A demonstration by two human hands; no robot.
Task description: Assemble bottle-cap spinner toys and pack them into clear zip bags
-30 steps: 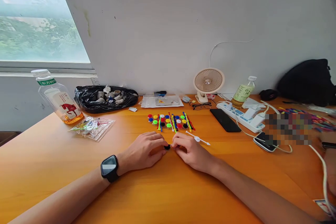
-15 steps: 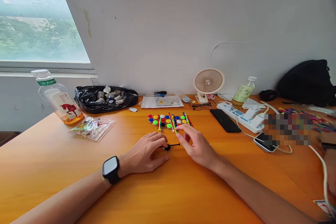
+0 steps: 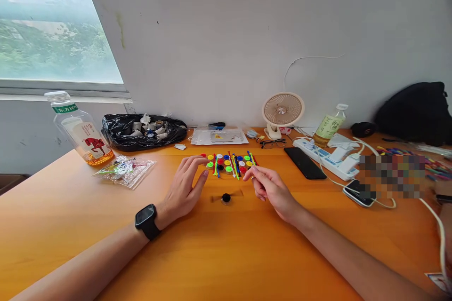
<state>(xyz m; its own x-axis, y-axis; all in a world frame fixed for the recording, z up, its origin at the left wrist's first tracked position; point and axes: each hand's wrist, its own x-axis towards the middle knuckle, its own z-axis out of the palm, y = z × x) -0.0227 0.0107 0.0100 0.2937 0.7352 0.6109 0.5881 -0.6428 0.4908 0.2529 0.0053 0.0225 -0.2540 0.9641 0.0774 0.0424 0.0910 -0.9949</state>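
Observation:
Between my hands a small black-topped spinner (image 3: 226, 198) stands on the table on a clear round base. Its thin arms are blurred, as if turning. My left hand (image 3: 184, 186), with a black watch on its wrist, is open, fingers stretched toward the coloured pieces and apart from the spinner. To the right of the spinner my right hand (image 3: 273, 192) is raised a little, thumb and forefinger close together and the others curled in. Nothing shows in its grip. Beyond both hands lie several coloured round pieces (image 3: 229, 169) and thin coloured sticks (image 3: 234, 165) in rows.
At left are a large tilted-looking bottle (image 3: 83, 134), a clear packet (image 3: 125, 170) and a black bag (image 3: 141, 131). A small fan (image 3: 282, 109) stands by the wall, with glasses (image 3: 272, 143) before it. Right are a phone (image 3: 304, 163), power strip (image 3: 326, 157), cables and another bottle (image 3: 330, 124).
My left hand has let go of the black spinner and drawn back, up and left. The spinner's arms have turned from sharp to blurred. My right hand's fingers have curled in.

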